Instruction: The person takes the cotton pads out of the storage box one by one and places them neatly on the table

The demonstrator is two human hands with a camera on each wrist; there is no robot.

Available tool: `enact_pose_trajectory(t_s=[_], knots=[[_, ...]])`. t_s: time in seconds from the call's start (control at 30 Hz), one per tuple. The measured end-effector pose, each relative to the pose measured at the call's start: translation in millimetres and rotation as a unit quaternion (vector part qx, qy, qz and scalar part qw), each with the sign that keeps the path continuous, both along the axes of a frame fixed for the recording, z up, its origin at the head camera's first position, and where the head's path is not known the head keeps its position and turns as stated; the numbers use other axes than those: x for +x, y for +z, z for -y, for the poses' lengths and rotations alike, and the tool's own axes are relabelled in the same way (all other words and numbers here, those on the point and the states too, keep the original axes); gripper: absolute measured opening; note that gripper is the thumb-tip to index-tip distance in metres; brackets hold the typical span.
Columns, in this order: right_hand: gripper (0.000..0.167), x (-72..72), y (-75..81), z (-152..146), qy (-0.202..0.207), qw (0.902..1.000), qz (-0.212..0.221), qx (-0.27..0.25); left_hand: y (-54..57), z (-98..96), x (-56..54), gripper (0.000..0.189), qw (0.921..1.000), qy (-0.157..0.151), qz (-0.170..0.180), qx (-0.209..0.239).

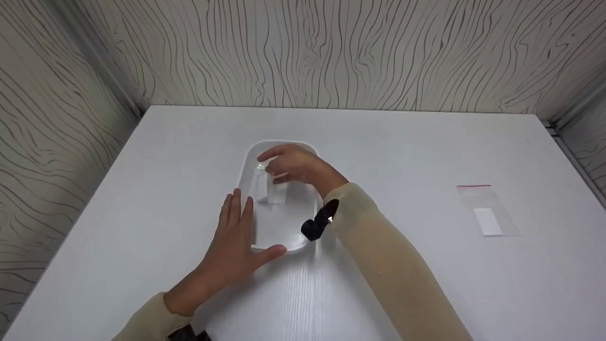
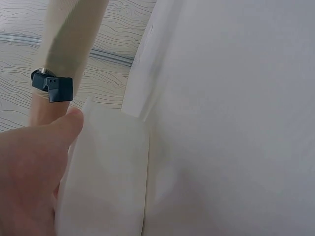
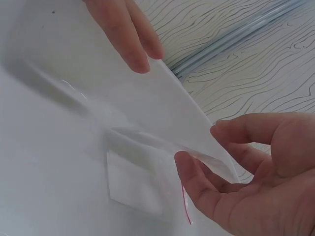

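A white tray [image 1: 289, 227] with rounded corners lies on the table. My left hand [image 1: 232, 241] rests at its near left corner, fingers straight along the side and thumb along the near edge. In the left wrist view the thumb [image 2: 74, 123] touches the tray's outer wall [image 2: 108, 167]. Over the far part of the tray is my right hand [image 1: 296, 163], fingers loosely bent and fingertips apart. Just below them a clear zip bag [image 3: 167, 196] with a reddish strip and a white card [image 3: 133, 184] lies in the tray. Some plastic shows between thumb and fingers, with no clear pinch.
Another clear zip bag [image 1: 502, 208] with a red strip and a white card lies on the right of the white table [image 1: 393, 156]. A wood-patterned panel [image 1: 307, 52] stands behind the table, and another rises at the left.
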State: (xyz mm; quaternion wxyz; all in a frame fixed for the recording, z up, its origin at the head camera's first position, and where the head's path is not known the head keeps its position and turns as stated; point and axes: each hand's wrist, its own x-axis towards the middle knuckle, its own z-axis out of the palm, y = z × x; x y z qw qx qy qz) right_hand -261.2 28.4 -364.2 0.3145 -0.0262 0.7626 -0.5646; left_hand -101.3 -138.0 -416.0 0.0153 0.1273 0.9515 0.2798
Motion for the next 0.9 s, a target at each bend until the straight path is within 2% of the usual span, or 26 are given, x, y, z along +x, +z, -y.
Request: enact_pose_trajectory(t_s=[0.17, 0.33, 0.57, 0.9], knots=[[0.037, 5.6, 2.5, 6.6, 0.030, 0.9980, -0.023, 0.050, 1.6, -0.4, 0.5, 0.119, 1.0000, 0.000, 0.000, 0.003], [0.044, 8.4, -1.0, 13.6, 0.030, 0.9946, -0.041, 0.091, 1.7, -0.7, 1.0, 0.118, 1.0000, 0.004, 0.002, 0.008], [0.047, 7.4, -5.2, 16.1, 0.007, 0.9916, -0.069, 0.110, 2.7, -0.7, 1.9, 0.116, 0.9999, 0.000, 0.001, 0.011], [0.043, 7.0, -6.8, 14.4, 0.002, 0.9898, -0.076, 0.121, 1.7, 0.9, 1.0, 0.120, 1.0000, -0.003, -0.002, 0.005]])
